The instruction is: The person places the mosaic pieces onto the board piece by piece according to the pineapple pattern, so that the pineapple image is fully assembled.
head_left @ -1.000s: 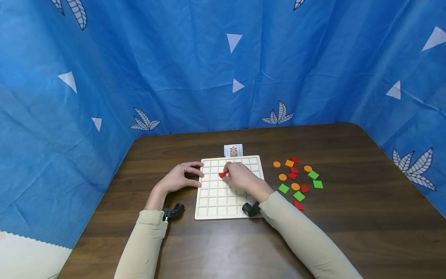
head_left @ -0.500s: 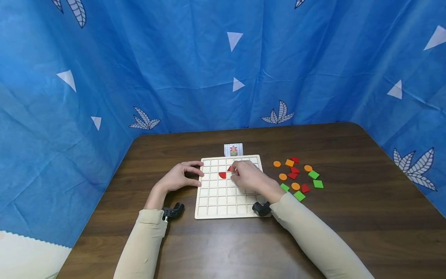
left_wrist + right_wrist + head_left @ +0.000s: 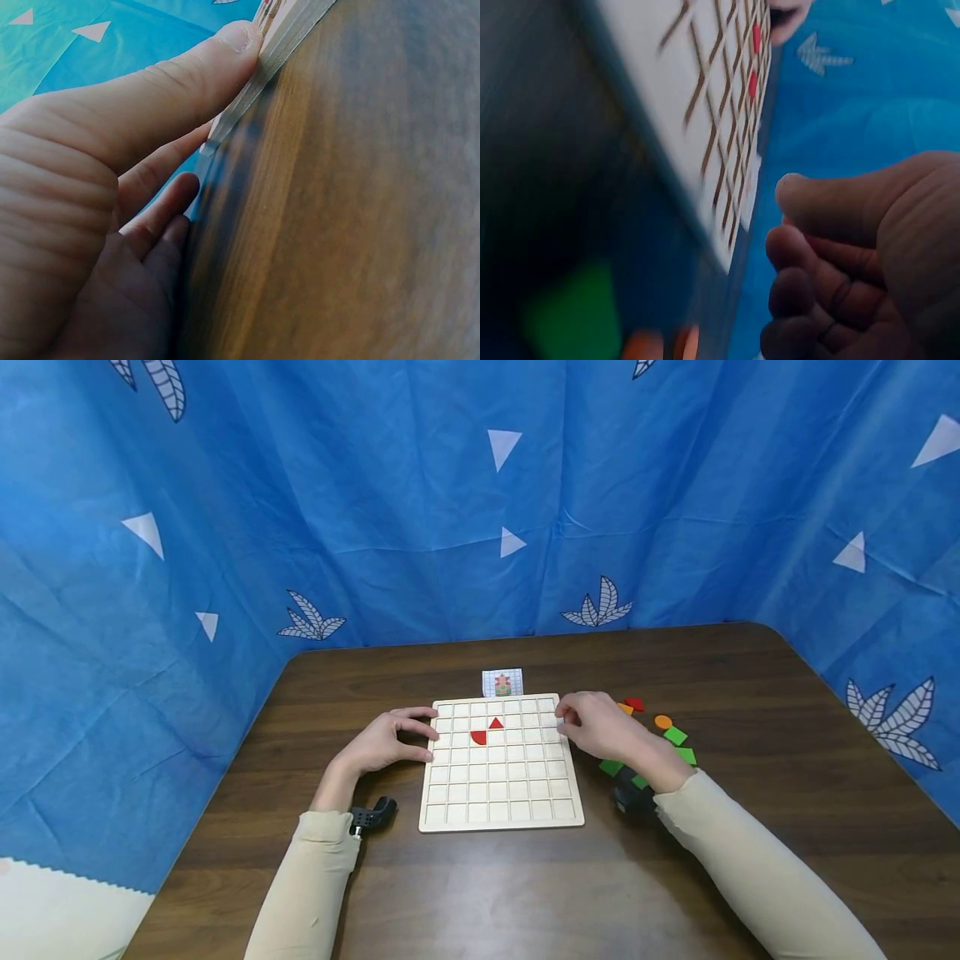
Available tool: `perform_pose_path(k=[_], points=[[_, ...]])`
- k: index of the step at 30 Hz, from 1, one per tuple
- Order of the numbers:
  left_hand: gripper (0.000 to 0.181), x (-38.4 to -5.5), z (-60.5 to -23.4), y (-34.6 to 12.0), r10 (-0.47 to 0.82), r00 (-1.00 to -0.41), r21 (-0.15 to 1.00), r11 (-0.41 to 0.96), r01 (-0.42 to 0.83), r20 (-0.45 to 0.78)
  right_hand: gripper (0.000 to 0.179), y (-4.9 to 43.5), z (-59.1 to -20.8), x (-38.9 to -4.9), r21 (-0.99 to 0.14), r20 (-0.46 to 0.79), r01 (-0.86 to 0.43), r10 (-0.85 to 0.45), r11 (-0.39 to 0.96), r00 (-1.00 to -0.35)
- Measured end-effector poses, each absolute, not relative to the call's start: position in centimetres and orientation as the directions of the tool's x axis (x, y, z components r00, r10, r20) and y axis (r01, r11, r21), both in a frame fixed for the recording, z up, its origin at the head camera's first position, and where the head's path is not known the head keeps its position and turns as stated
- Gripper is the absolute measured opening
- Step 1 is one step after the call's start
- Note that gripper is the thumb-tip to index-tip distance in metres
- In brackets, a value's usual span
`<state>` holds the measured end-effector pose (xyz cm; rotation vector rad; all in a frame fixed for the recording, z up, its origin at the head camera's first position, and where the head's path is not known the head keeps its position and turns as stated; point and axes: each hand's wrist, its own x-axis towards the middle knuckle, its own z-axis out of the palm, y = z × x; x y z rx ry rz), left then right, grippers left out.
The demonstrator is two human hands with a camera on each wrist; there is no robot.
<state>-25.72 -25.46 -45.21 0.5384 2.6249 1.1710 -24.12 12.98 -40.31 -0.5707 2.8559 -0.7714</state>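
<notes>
A pale wooden grid board (image 3: 489, 793) lies on the table. Two red pieces are on it: a quarter-circle (image 3: 478, 738) and, up and right of that, a small triangle (image 3: 497, 724). My left hand (image 3: 381, 743) rests against the board's left edge, and its thumb (image 3: 225, 56) touches the edge in the left wrist view. My right hand (image 3: 600, 727) hovers by the board's upper right edge, its fingers loosely bent. Nothing shows between its thumb and fingertips in the right wrist view. That hand and forearm hide part of the loose pieces on the right.
Behind the board lies a small printed card (image 3: 502, 682) with a coloured grid picture. Loose pieces lie right of the board, among them green ones (image 3: 675, 736), an orange disc (image 3: 663, 722) and a red one (image 3: 634, 704). A blue curtain (image 3: 420, 527) hangs behind the wooden table (image 3: 480, 893).
My right hand has let go of the red triangle on the board, uncovering it, and moved right past the board's edge toward the loose pieces. My left hand has stayed in place.
</notes>
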Motion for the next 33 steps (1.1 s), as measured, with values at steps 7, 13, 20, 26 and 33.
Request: perform_pose_path(k=[7, 13, 20, 26, 33], points=[[0.027, -25.7, -45.0, -25.6, 0.425, -0.905, 0.754, 0.604, 0.259, -0.030, 0.022, 17.3, -40.6, -25.5, -0.471, -0.006, -0.363, -0.414, 0.804, -0.910], [0.027, -25.5, -45.0, -25.5, 0.421, -0.906, 0.757, 0.604, 0.250, -0.036, 0.020, 20.2, -41.0, -26.7, -0.477, -0.042, -0.297, -0.359, 0.827, -0.932], [0.025, -25.6, -45.1, -25.5, 0.411, -0.911, 0.750, 0.615, 0.243, -0.042, 0.020, 21.7, -41.3, -27.6, -0.461, -0.086, -0.241, -0.313, 0.854, -0.946], [0.025, -25.5, -45.1, -25.5, 0.412, -0.911, 0.744, 0.618, 0.253, -0.032, 0.025, 22.1, -41.4, -27.8, -0.452, -0.109, -0.218, -0.297, 0.865, -0.949], [0.023, -25.5, -45.2, -25.2, 0.397, -0.917, 0.758, 0.612, 0.226, -0.048, 0.028, 22.6, -41.4, -28.2, -0.443, -0.123, -0.210, -0.291, 0.872, -0.949]])
